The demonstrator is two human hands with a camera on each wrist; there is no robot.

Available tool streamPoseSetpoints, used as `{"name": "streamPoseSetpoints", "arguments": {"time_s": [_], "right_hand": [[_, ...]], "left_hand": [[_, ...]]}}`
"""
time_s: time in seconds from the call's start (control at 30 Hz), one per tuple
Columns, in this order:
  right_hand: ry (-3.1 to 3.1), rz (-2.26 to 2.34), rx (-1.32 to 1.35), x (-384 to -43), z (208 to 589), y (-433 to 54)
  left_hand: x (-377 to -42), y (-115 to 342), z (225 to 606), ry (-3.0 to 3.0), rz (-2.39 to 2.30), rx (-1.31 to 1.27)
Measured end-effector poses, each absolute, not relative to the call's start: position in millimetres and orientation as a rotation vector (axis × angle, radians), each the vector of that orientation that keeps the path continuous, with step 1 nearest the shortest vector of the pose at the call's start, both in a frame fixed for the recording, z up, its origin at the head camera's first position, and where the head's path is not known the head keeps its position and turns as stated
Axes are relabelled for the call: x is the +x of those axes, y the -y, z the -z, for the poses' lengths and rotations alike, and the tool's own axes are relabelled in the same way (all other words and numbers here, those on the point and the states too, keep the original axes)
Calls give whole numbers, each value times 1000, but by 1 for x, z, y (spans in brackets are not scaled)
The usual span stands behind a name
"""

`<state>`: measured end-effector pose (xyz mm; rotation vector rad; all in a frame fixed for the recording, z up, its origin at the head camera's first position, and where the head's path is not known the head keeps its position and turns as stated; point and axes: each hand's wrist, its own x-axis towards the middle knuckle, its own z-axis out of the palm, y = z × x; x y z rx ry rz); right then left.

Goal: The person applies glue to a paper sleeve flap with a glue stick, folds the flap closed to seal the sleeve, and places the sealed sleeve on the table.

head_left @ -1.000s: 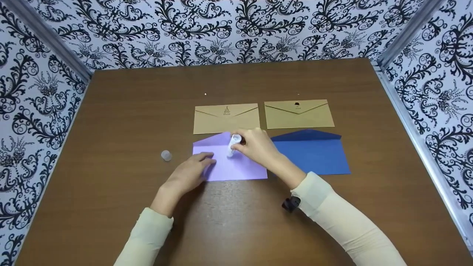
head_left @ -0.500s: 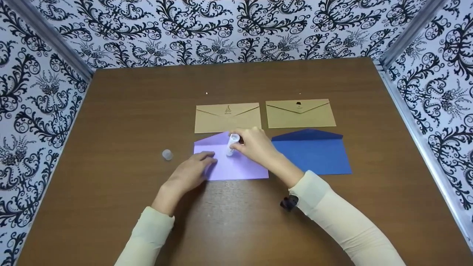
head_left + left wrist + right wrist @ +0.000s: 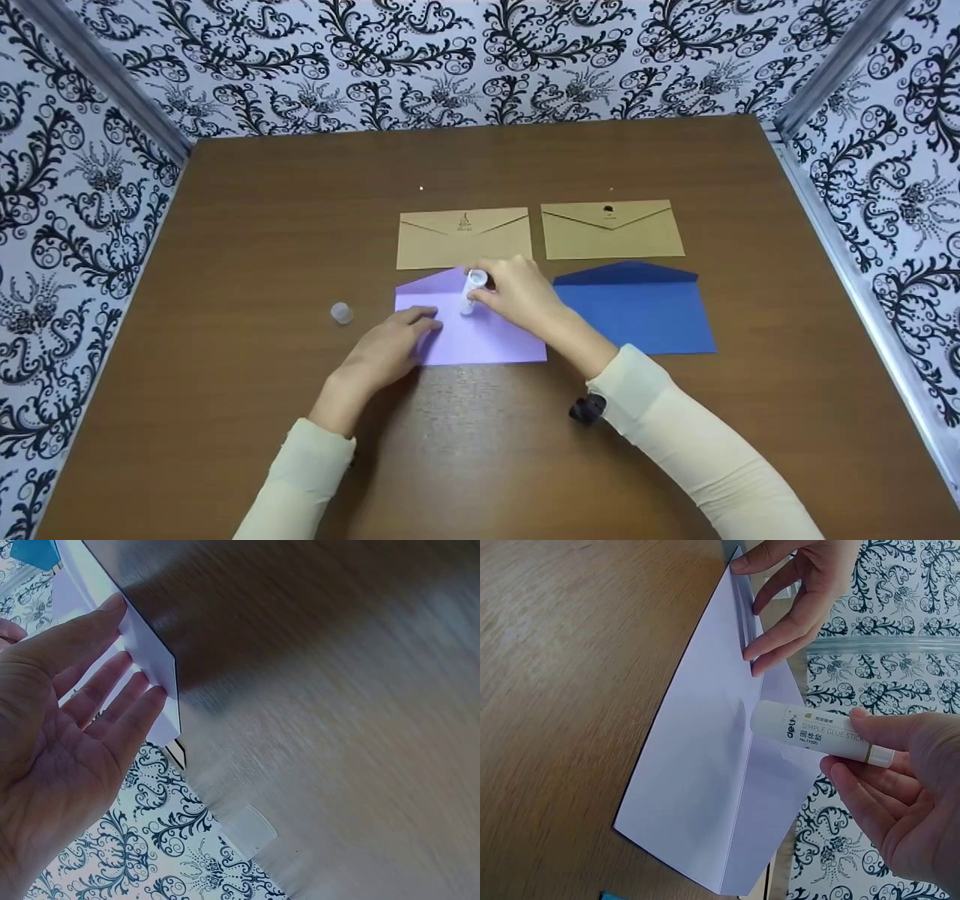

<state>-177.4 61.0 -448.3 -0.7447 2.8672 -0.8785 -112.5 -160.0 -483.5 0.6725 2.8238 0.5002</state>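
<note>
A lilac envelope (image 3: 495, 341) lies with its flap unfolded toward the far side. My left hand (image 3: 384, 349) rests on its left part, fingers lightly bent and fingertips touching the paper. Between thumb and fingers, my right hand (image 3: 521, 296) pinches a white glue stick (image 3: 810, 727), labelled "SIMPLE GLUE STICK". The stick leans over the envelope with its lower end at the paper near the flap's fold; whether it touches cannot be told. Left of the envelope lies a translucent cap (image 3: 341, 313).
Two closed envelopes, one tan (image 3: 465, 244) and one olive-brown (image 3: 611, 236), lie behind. A blue envelope (image 3: 637, 319) with its flap up lies to the right, partly behind my right forearm. Patterned panels (image 3: 480, 67) border the wooden table (image 3: 225, 375).
Almost nothing differs. Both hands and the glue stick keep their places on the lilac envelope; the whole head view has shifted slightly.
</note>
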Motion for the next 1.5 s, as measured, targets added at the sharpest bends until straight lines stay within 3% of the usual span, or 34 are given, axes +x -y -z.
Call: {"name": "streamPoseSetpoints", "arguments": {"time_s": [0.73, 1.5], "right_hand": [[-2842, 658, -1039, -176, 446, -60], [-2842, 653, -1121, -168, 452, -55]], "left_hand": [[-113, 159, 482, -2812, -449, 651], [-112, 160, 486, -2816, -459, 624]]}}
